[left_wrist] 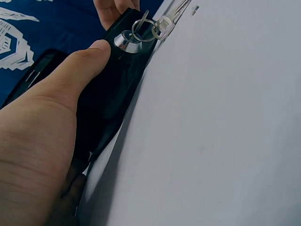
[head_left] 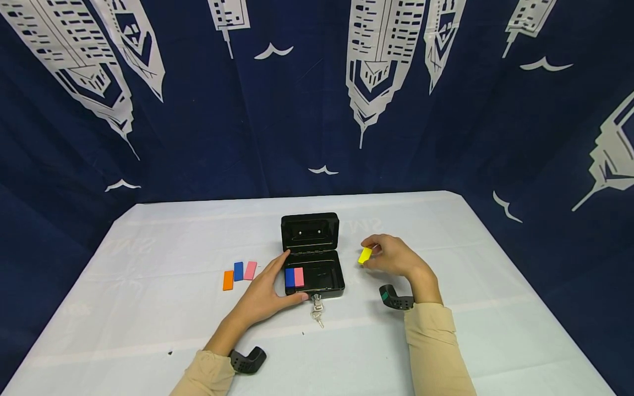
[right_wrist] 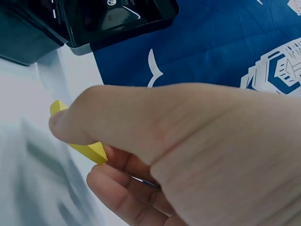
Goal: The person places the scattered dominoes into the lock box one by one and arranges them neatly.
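Observation:
A small black cash box stands on the table with its lid raised. A blue block and a pink block lie side by side in the left of its tray. My left hand grips the box at its front left corner, thumb along the front wall near the silver lock and fingers at the left side. To the right of the box, my right hand pinches a yellow block between thumb and fingers. Keys on a ring hang from the lock.
Left of the box lie an orange block, a blue block and a pink block, close to my left fingers. A white cloth covers the table. Behind its far edge hangs a dark blue curtain with white prints.

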The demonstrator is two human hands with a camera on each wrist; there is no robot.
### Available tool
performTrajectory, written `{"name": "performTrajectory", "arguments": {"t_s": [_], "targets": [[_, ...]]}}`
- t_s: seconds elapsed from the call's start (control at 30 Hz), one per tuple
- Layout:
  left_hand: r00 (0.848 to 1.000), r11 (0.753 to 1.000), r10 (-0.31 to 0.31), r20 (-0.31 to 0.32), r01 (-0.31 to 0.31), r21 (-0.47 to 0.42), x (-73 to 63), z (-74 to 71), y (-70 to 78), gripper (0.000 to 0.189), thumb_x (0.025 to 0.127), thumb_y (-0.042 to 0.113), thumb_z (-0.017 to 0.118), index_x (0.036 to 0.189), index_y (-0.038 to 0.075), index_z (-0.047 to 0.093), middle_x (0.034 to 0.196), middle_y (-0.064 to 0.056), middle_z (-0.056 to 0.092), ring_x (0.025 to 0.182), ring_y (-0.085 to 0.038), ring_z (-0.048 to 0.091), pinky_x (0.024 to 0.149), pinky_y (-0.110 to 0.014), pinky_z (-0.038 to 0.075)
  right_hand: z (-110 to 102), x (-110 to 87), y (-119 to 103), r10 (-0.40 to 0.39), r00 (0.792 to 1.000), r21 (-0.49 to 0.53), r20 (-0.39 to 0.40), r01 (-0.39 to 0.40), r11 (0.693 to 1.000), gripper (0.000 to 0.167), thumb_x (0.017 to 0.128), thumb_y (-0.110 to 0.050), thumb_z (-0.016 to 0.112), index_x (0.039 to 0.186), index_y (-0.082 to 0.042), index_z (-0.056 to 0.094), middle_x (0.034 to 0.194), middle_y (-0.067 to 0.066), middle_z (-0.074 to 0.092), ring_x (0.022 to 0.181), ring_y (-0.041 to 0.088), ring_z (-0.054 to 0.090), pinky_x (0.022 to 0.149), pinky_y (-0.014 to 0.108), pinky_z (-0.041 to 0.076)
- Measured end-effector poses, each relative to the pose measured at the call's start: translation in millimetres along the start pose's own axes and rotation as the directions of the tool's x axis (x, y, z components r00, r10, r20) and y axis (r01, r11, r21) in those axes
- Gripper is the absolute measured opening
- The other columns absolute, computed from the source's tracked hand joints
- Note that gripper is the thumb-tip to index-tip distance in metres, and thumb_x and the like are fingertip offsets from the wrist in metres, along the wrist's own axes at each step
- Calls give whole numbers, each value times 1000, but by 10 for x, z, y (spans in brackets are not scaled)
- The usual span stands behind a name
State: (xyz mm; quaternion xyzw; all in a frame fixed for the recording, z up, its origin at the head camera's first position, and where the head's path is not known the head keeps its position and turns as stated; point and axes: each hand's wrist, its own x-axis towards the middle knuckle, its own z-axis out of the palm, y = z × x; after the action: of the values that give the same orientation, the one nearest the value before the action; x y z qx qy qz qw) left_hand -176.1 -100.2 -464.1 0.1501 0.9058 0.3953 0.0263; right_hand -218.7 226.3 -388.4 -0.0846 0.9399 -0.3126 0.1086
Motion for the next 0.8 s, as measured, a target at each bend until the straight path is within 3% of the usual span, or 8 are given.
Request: {"name": "performTrajectory", "arguments": {"t_s": [0.53, 0.8], "targets": [[1000, 1000, 1, -2, -1, -1, 0, 7, -5, 114, 75, 68, 82, 165, 29, 24, 169, -5, 31, 152, -32, 36, 117, -60, 37, -15, -11, -50, -78, 996, -12, -36, 77, 997, 50, 85, -9, 80, 133, -1, 66, 123, 13, 68, 106, 27, 65, 93, 43, 55], [1000, 1000, -4, 0, 4, 1, 0, 4, -1, 113, 75, 68, 82, 165, 30, 24, 169, -5, 31, 152, -32, 36, 117, -61, 37, -9, -16, -85, -104, 993, -21, -63, 103, 994, 50, 86, -10, 79, 133, -1, 66, 130, 13, 68, 115, 31, 65, 96, 46, 56]]}}
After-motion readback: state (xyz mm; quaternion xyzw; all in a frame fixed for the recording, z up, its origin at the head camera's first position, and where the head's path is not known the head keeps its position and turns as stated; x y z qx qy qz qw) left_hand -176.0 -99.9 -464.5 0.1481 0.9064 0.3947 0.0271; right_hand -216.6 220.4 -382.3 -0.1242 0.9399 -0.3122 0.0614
